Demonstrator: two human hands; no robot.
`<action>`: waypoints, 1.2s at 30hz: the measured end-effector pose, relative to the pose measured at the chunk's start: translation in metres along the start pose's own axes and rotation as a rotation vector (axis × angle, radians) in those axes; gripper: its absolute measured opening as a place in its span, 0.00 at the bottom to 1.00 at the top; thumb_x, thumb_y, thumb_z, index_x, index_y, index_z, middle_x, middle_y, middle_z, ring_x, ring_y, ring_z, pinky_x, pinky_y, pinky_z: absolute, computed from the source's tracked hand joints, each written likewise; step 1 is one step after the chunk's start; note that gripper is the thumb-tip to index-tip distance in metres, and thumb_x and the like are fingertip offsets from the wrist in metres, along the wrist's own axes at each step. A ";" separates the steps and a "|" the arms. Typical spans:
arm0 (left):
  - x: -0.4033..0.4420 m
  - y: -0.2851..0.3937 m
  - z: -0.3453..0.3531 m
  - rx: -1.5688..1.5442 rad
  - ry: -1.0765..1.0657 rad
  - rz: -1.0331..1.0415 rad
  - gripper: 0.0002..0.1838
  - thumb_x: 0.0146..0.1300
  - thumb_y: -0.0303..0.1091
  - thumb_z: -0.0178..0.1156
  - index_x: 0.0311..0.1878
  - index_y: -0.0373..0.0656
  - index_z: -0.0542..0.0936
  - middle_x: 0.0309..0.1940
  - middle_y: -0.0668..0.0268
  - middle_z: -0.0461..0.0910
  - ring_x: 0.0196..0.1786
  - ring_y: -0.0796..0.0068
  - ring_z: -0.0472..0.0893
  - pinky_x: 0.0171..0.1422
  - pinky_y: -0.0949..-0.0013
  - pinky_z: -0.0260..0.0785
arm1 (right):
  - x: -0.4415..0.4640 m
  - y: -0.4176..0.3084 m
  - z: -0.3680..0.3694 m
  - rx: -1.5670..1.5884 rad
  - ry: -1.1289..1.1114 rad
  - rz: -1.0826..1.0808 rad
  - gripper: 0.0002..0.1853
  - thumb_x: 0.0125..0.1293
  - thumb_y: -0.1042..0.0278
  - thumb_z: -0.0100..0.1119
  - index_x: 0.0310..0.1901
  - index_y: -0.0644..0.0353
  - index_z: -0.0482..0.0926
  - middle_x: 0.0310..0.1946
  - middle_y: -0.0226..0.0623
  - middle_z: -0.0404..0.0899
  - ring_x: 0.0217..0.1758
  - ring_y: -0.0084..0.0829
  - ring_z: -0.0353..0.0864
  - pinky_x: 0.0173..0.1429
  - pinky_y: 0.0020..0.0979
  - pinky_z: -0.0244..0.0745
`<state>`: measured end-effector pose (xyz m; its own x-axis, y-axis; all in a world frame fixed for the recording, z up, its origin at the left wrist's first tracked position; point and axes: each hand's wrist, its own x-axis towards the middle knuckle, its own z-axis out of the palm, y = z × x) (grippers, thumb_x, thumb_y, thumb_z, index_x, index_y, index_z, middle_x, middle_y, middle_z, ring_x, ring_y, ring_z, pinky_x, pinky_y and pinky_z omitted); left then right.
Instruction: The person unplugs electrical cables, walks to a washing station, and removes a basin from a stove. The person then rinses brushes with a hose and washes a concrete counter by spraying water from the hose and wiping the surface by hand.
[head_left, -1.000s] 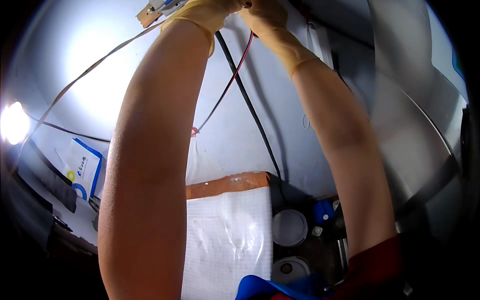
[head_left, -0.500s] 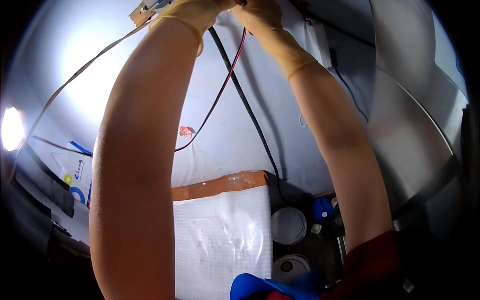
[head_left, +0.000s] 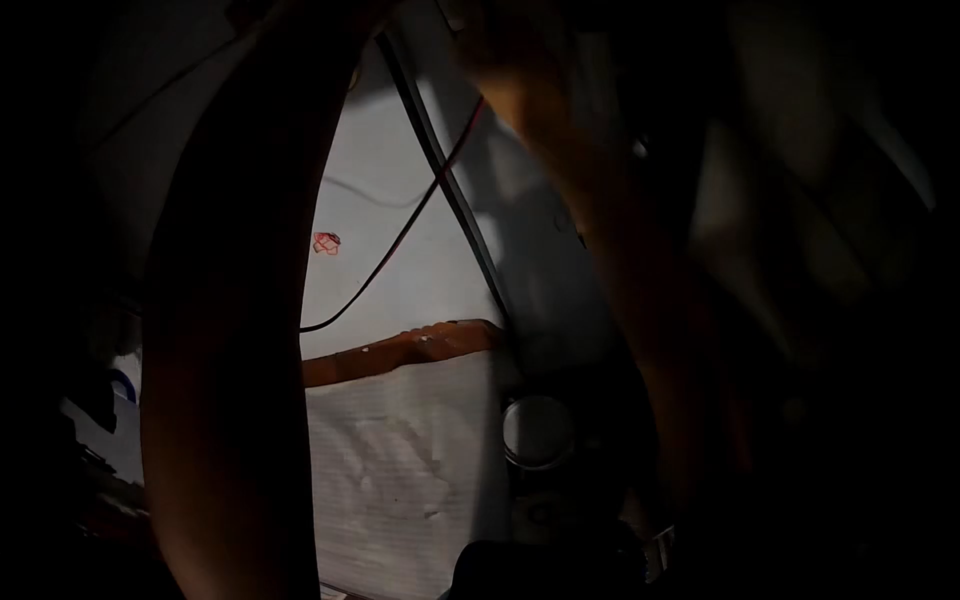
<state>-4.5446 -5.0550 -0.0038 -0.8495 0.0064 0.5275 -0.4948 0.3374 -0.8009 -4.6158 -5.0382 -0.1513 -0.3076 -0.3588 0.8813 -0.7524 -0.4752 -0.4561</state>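
Observation:
The view is very dark. Both my arms reach up to the top edge of the head view. My left hand is cut off there and lost in shadow, so its fingers do not show. My right hand, in a yellowish glove, is dim and blurred; its fingers cannot be made out. A thin red and black wire runs down and left from beside the right hand. Between the arms a thick black cable slants down along the pale wall, crossing the wire. Whatever either hand touches is hidden.
Below the wall, a white sheet covers something with a brown upper edge. A round lid lies right of it in deep shadow. A small red mark is on the wall. A dim grey curved surface stands right.
The bright light has gone out, leaving most of the scene dark. The background has shifted slightly left and up, and the wire's lower end hangs in a different curve. Both arms remain raised.

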 end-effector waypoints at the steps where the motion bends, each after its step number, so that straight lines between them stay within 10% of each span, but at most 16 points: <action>1: 0.000 0.014 -0.002 -0.023 0.028 -0.004 0.08 0.59 0.32 0.60 0.39 0.49 0.87 0.42 0.61 0.85 0.49 0.61 0.83 0.55 0.60 0.74 | -0.012 -0.002 -0.008 0.092 -0.076 0.063 0.22 0.60 0.52 0.69 0.43 0.62 0.77 0.42 0.47 0.84 0.45 0.42 0.85 0.45 0.41 0.79; 3: 0.000 0.044 -0.007 -0.072 0.083 -0.015 0.08 0.58 0.33 0.61 0.39 0.49 0.87 0.43 0.61 0.85 0.51 0.61 0.82 0.57 0.60 0.73 | -0.039 0.008 -0.014 0.154 -0.522 0.203 0.34 0.59 0.42 0.69 0.52 0.66 0.74 0.51 0.52 0.81 0.53 0.45 0.83 0.52 0.43 0.79; 8: -0.014 0.127 -0.028 -0.206 0.186 -0.072 0.09 0.57 0.33 0.62 0.40 0.50 0.87 0.46 0.62 0.84 0.54 0.62 0.80 0.62 0.60 0.71 | -0.130 0.039 -0.005 0.509 -0.713 0.454 0.59 0.54 0.20 0.58 0.72 0.68 0.60 0.59 0.67 0.73 0.67 0.50 0.73 0.69 0.48 0.69; 20: -0.212 0.234 -0.174 -0.426 0.243 -0.339 0.11 0.55 0.35 0.64 0.42 0.53 0.87 0.53 0.63 0.82 0.63 0.62 0.76 0.72 0.58 0.66 | -0.272 0.076 0.004 0.823 -1.070 1.018 0.37 0.67 0.40 0.52 0.68 0.60 0.66 0.51 0.48 0.76 0.51 0.40 0.79 0.57 0.38 0.76; 22: -0.286 0.234 -0.258 -0.573 0.004 -0.413 0.15 0.51 0.36 0.66 0.45 0.55 0.87 0.63 0.64 0.76 0.70 0.60 0.68 0.80 0.53 0.54 | -0.292 0.081 0.004 0.812 -1.139 1.088 0.32 0.69 0.45 0.52 0.67 0.58 0.67 0.49 0.45 0.77 0.49 0.40 0.79 0.56 0.38 0.77; 26: -0.416 0.301 -0.406 -0.819 -0.487 -0.943 0.24 0.64 0.37 0.62 0.62 0.41 0.77 0.67 0.50 0.70 0.67 0.52 0.72 0.72 0.53 0.67 | -0.325 0.069 0.014 0.777 -1.279 1.145 0.24 0.73 0.54 0.51 0.67 0.52 0.70 0.46 0.41 0.78 0.44 0.38 0.79 0.53 0.38 0.77; 31: -0.504 0.395 -0.645 -0.455 -0.881 -1.835 0.29 0.63 0.43 0.67 0.64 0.40 0.75 0.65 0.43 0.72 0.66 0.46 0.74 0.66 0.54 0.73 | -0.347 -0.021 0.008 0.585 -1.392 0.856 0.38 0.62 0.48 0.61 0.71 0.53 0.62 0.60 0.44 0.65 0.60 0.40 0.67 0.64 0.38 0.67; 36: -0.577 0.529 -0.887 -0.144 -0.975 -2.482 0.34 0.62 0.41 0.69 0.67 0.37 0.70 0.62 0.49 0.72 0.63 0.54 0.74 0.65 0.58 0.72 | -0.369 -0.219 -0.036 -0.147 -1.392 -0.449 0.60 0.48 0.39 0.73 0.77 0.56 0.51 0.78 0.51 0.49 0.80 0.43 0.52 0.78 0.39 0.54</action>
<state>-4.1535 -4.0455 -0.4807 0.8947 -0.3810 -0.2330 -0.1872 -0.7936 0.5789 -4.3583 -4.7729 -0.3717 0.6956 -0.7143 0.0763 -0.7086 -0.6998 -0.0905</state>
